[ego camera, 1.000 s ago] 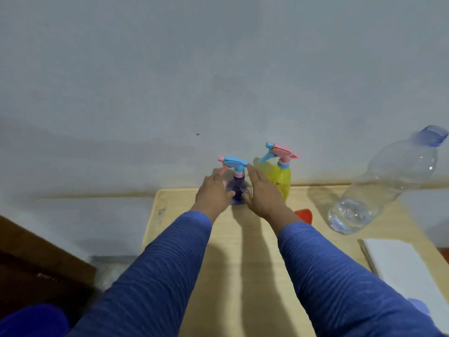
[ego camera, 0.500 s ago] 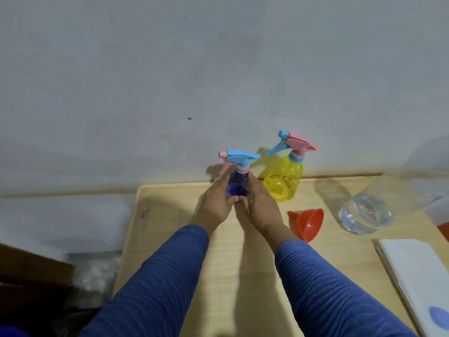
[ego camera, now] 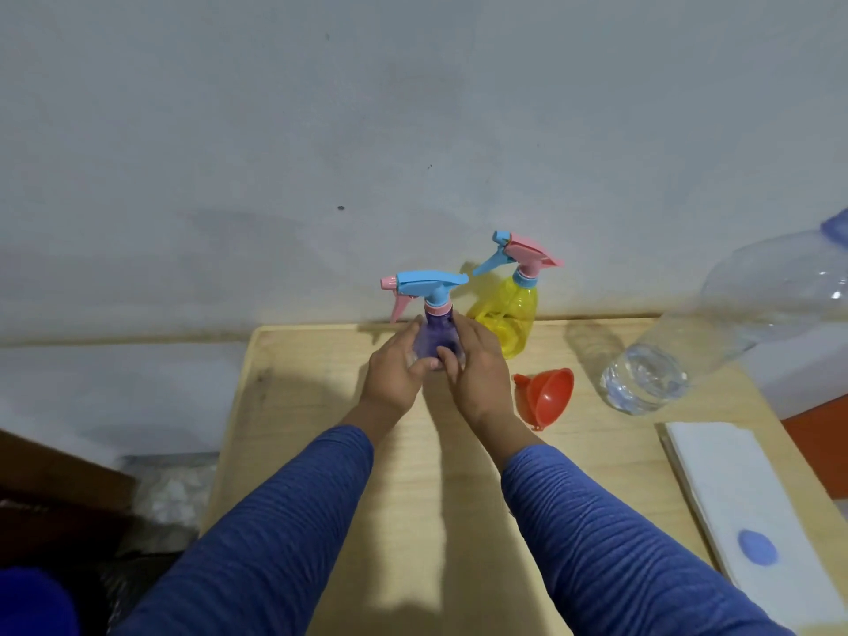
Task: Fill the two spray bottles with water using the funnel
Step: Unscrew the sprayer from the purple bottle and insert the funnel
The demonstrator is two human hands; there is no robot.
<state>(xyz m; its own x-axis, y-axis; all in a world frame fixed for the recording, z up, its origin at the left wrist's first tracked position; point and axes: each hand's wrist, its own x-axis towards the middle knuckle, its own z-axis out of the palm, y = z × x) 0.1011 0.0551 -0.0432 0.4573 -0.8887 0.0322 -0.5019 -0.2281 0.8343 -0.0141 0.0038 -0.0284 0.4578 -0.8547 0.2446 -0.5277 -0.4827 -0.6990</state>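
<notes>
I've got the purple spray bottle upright near the table's far edge, my left hand and right hand both wrapped round its body. Just right stands the yellow spray bottle, then the orange funnel on its side, and the clear water bottle.

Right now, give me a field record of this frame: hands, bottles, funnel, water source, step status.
left hand: grips the purple spray bottle from its left side
right hand: grips the same bottle from its right side
purple bottle: upright, trigger head still on
yellow spray bottle: upright by the wall, trigger head on, untouched
funnel: orange, lying on its side on the table, right of the hands
water bottle: clear, capped, a little water at the bottom
status: no bottle opened yet
</notes>
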